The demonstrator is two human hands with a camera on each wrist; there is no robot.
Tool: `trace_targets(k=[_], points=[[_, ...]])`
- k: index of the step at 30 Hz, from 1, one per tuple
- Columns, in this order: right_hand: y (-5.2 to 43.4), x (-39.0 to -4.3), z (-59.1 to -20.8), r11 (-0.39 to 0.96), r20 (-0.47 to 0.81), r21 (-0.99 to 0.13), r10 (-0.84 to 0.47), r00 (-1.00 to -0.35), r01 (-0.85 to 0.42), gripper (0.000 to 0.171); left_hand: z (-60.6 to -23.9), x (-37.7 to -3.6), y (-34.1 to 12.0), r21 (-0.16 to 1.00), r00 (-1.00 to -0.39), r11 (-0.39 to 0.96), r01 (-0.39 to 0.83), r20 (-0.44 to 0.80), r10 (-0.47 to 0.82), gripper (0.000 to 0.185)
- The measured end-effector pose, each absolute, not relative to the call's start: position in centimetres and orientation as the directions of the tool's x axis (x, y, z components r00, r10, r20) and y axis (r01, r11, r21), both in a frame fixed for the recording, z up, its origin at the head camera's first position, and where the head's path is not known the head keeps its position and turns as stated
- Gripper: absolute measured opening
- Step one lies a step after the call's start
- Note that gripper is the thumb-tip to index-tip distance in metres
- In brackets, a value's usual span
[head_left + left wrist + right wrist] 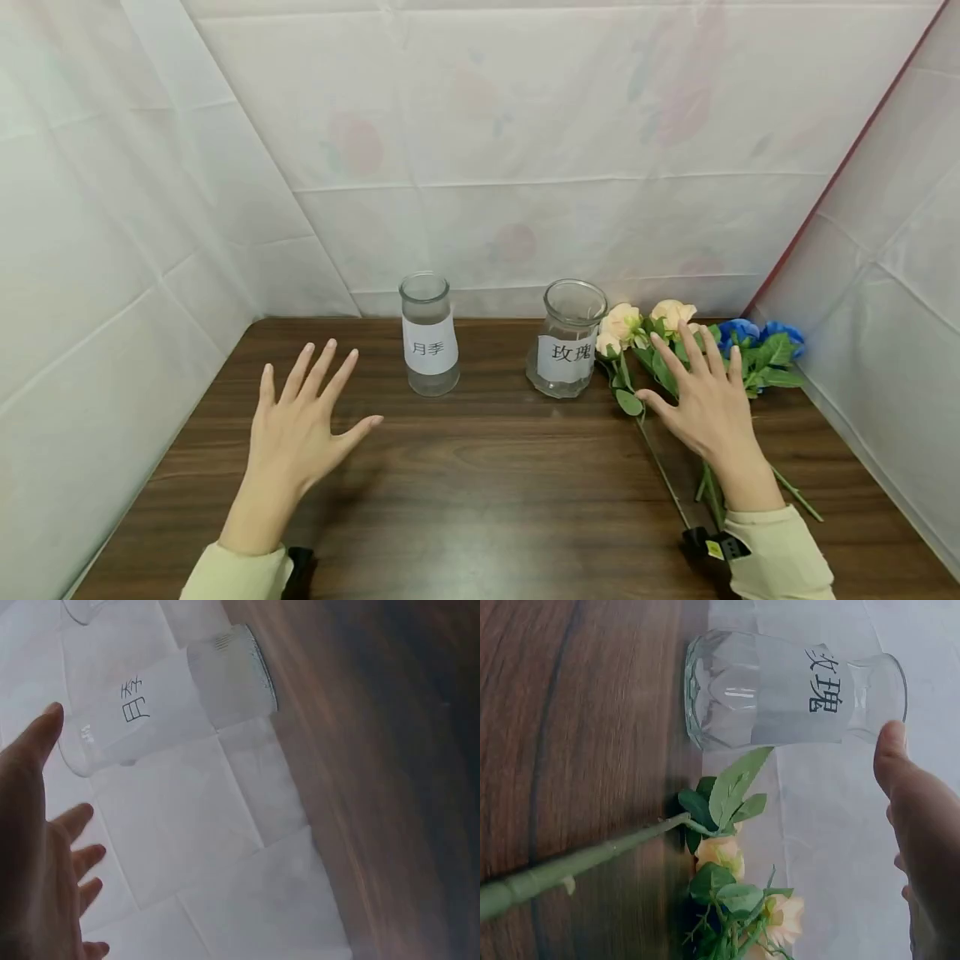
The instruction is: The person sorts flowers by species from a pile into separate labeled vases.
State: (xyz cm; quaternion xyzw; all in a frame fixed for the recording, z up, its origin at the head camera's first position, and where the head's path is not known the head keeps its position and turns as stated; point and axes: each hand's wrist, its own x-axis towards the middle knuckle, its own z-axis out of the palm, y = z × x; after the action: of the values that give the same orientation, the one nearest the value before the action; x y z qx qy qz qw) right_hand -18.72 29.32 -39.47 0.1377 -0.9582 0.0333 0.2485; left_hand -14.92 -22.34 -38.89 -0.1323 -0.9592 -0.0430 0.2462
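Your right hand (705,398) grips nothing: its fingers are straight and fanned wide, hovering over the bunch of flowers (697,342) at the right of the head frame. Whether the fingertips brush the leaves, you cannot tell from that view. Your left hand (300,421) is just as wide and flat at lower left of the frame, palm down above the bare table (480,467), holding nothing, with the nearest jar up and to its right.

The head view gives you the whole layout: the tall narrow jar (428,333) left of centre, the squat wide-mouthed jar (567,339) right of centre, the flowers just beside the squat jar. Only here do the blue blooms (757,335) show, at the far right of the bunch.

The right wrist view shows what the head view cannot: the squat jar (787,690) has faceted, ribbed glass at its base and a flared lip, and a white paper label with black characters. A smooth green stem (585,859) crosses the lower left, ending in glossy leaves and cream rosebuds (721,855) with a soft, fabric-like look. Your thumb tip sits at the right edge, apart from the glass.

The left wrist view shows the tall jar (180,705) as clear, thick-bottomed glass with its own paper label, against creased white sheeting (225,847). The table is dark wood-grain, smooth and slightly shiny.
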Motion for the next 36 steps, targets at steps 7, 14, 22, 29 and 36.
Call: trace_targets(k=[7,14,22,29,36], points=[[28.9,-18.3,-39.2,0.955,0.440,-0.085,-0.221,-0.870,-0.285,0.082,-38.9,-16.9,-21.4,0.093,-0.832,0.929,0.358,0.484,0.272,0.086],[29.7,-17.5,-39.6,0.947,0.469,-0.069,-0.246,-0.848,-0.313,0.083,-39.3,-20.3,-20.7,0.361,-0.856,0.850,0.384,0.484,0.181,0.077],[30.7,-17.0,-39.6,0.937,0.502,-0.085,-0.255,-0.827,-0.340,0.079,-39.1,-24.2,-20.1,0.747,-0.922,0.544,0.381,0.348,0.168,0.068],[31.0,-16.9,-39.3,0.910,0.546,-0.152,-0.249,-0.800,-0.387,0.076,-38.4,-26.8,-19.1,0.907,-0.929,0.252,0.337,0.275,0.249,0.067],[30.7,-16.4,-39.6,0.852,0.482,-0.343,-0.202,-0.852,-0.396,0.072,-38.3,-28.2,-18.4,0.940,-0.929,0.155,0.303,0.255,0.268,0.065]])
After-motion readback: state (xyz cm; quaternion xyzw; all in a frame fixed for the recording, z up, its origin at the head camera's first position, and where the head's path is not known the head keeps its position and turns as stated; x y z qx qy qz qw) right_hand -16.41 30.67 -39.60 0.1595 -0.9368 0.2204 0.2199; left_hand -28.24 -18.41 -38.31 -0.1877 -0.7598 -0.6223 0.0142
